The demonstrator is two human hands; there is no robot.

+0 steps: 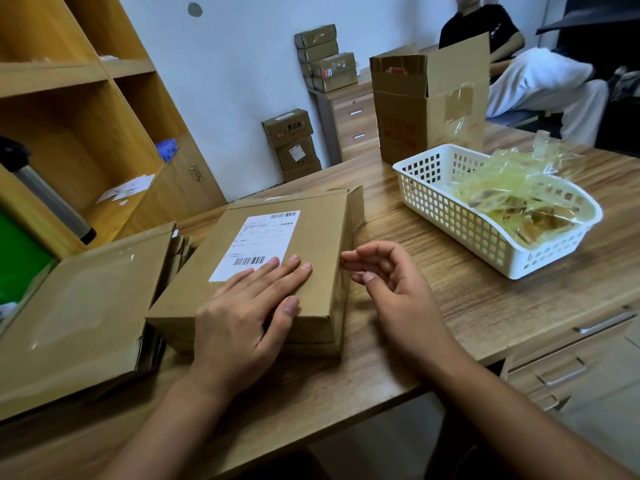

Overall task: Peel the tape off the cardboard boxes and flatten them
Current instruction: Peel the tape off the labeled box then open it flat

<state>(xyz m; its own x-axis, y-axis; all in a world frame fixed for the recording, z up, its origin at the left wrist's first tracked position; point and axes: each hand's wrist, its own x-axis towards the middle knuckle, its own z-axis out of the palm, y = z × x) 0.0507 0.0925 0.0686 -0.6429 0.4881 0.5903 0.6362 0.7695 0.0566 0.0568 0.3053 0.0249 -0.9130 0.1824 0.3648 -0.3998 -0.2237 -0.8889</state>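
On the desk (485, 306), a white basket (450, 216) holds crumpled tape (519, 195); left hand (242, 313) flat on the box (277, 237), right hand (391, 282) loosely curled, empty.

The left grip (249, 306) lies palm down, fingers straight and close together. The right grip (391, 285) hangs just beside it, fingers loosely curled, empty.
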